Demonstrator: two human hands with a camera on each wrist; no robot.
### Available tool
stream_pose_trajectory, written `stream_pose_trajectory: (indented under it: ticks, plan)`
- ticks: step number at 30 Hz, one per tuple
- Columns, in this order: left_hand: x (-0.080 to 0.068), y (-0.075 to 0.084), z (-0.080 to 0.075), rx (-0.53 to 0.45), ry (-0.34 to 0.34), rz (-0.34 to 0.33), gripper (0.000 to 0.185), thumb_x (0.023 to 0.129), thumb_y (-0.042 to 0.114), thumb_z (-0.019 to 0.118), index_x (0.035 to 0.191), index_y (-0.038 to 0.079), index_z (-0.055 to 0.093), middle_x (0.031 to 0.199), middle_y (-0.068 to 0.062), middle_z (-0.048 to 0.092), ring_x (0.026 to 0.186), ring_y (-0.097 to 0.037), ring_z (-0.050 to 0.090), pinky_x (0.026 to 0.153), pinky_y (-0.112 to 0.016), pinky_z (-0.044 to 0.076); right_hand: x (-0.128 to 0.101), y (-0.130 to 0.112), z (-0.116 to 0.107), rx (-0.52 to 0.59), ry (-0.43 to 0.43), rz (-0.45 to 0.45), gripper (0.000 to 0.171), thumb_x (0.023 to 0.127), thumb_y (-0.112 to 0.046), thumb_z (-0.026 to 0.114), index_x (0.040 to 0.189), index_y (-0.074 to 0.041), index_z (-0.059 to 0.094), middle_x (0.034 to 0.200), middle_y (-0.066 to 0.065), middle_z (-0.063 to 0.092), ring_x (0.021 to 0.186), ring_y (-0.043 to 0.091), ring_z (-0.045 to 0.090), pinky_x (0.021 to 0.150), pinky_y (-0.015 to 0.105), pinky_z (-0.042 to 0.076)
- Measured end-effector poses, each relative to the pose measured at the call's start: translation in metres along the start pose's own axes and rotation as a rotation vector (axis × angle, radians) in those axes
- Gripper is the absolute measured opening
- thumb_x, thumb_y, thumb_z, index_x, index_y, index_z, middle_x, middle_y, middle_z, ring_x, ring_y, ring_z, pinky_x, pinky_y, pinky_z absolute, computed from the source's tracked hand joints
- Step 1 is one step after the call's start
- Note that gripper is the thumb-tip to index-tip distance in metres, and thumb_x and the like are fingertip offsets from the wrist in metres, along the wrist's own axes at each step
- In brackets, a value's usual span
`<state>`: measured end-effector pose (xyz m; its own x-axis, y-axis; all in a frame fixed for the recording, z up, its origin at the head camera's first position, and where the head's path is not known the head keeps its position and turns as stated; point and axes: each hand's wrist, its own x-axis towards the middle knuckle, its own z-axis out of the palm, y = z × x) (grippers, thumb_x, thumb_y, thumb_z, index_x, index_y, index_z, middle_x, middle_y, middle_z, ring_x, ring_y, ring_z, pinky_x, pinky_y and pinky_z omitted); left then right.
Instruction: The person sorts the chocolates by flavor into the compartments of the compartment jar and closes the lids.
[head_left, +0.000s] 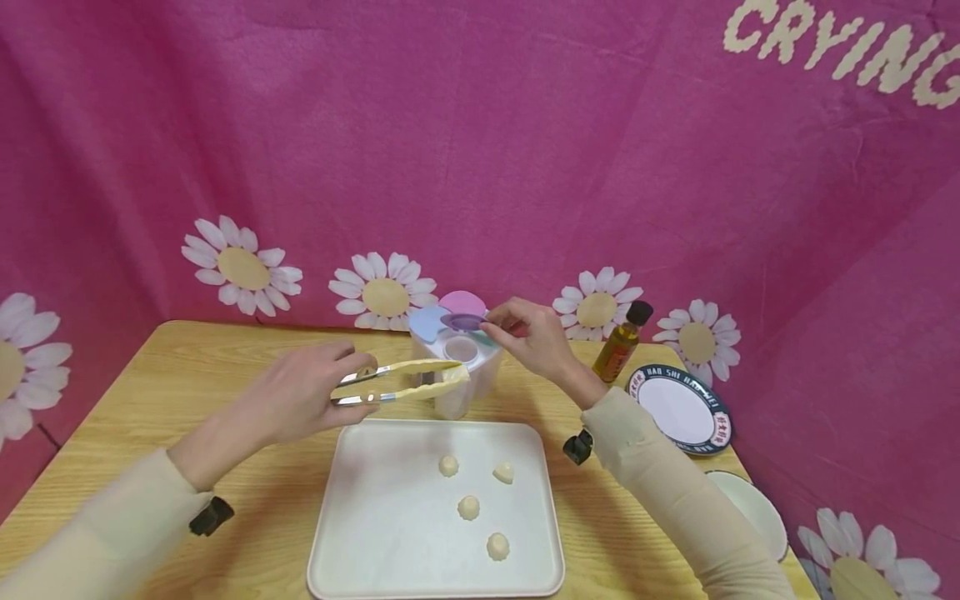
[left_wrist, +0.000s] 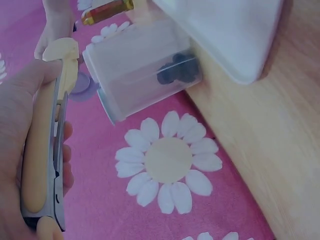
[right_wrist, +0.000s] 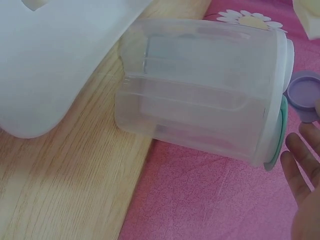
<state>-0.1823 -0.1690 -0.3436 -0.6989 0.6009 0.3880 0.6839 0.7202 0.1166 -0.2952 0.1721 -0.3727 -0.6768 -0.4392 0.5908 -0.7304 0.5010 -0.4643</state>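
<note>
My left hand (head_left: 296,396) holds a pair of tongs (head_left: 408,393) with metal arms and pale yellow tips. Between those tips sits a small cream-coloured piece (head_left: 453,376), just over the front opening of a clear storage container (head_left: 486,377). The fingers of my right hand (head_left: 534,333) pinch the purple flip lid (head_left: 462,322), which is raised off that opening. Blue (head_left: 427,323) and pink (head_left: 461,302) lids lie over other sections, and a green lid (right_wrist: 277,135) shows in the right wrist view. Through the container's wall, the left wrist view shows dark round things (left_wrist: 180,69).
A white tray (head_left: 390,525) with several small cream-coloured pieces (head_left: 468,507) lies in front of the container. To the right stand an oil bottle (head_left: 622,342) with a black cap, a dark-rimmed plate (head_left: 678,408) and a white dish (head_left: 750,508). A pink flowered cloth (head_left: 480,167) hangs behind.
</note>
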Motion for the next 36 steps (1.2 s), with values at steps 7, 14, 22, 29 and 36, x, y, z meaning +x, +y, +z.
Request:
stream_pose_trajectory:
  ticks: [7,14,22,29,36]
  plan:
    - [0.023,-0.016,0.007,-0.008,0.080,0.016,0.045,0.082,0.035,0.090,0.115,0.010,0.072,0.091,-0.006,0.070,0.068,-0.012,0.050,0.055,-0.023,0.042,0.000,0.002,-0.001,-0.003,0.003,-0.019,0.010,0.092,-0.009,0.081,0.097,-0.004,0.075,0.088,0.012,0.076,0.074,0.021,0.073,0.068,0.029,0.062]
    - [0.036,-0.026,0.012,-0.052,0.027,-0.059,0.047,0.085,0.035,0.087,0.122,0.010,0.070,0.095,-0.006,0.070,0.070,-0.015,0.053,0.055,-0.026,0.044,0.000,0.002,-0.002,-0.002,0.004,-0.009,0.010,0.091,-0.009,0.081,0.098,-0.003,0.075,0.089,0.013,0.077,0.076,0.023,0.074,0.069,0.032,0.063]
    - [0.039,-0.027,0.015,-0.079,-0.029,-0.109,0.050,0.086,0.038,0.086,0.124,0.010,0.070,0.100,-0.007,0.071,0.075,-0.017,0.056,0.060,-0.028,0.046,0.000,0.002,0.000,0.007,0.002,-0.010,0.010,0.091,-0.009,0.081,0.098,-0.003,0.075,0.089,0.013,0.077,0.075,0.022,0.073,0.069,0.031,0.062]
    - [0.038,-0.026,0.013,-0.083,-0.054,-0.137,0.055,0.086,0.040,0.086,0.129,0.011,0.069,0.104,-0.008,0.072,0.078,-0.019,0.057,0.063,-0.029,0.046,0.000,0.002,0.001,0.011,0.009,-0.021,0.009,0.092,-0.008,0.081,0.097,-0.003,0.075,0.088,0.013,0.077,0.074,0.022,0.073,0.068,0.030,0.062]
    - [0.027,-0.025,0.009,-0.071,-0.052,-0.123,0.051,0.086,0.041,0.085,0.127,0.014,0.070,0.104,-0.006,0.071,0.078,-0.017,0.056,0.062,-0.029,0.046,0.000,0.002,0.001,0.006,0.007,-0.022,0.009,0.092,-0.008,0.081,0.097,-0.004,0.075,0.088,0.012,0.077,0.074,0.022,0.073,0.068,0.029,0.062]
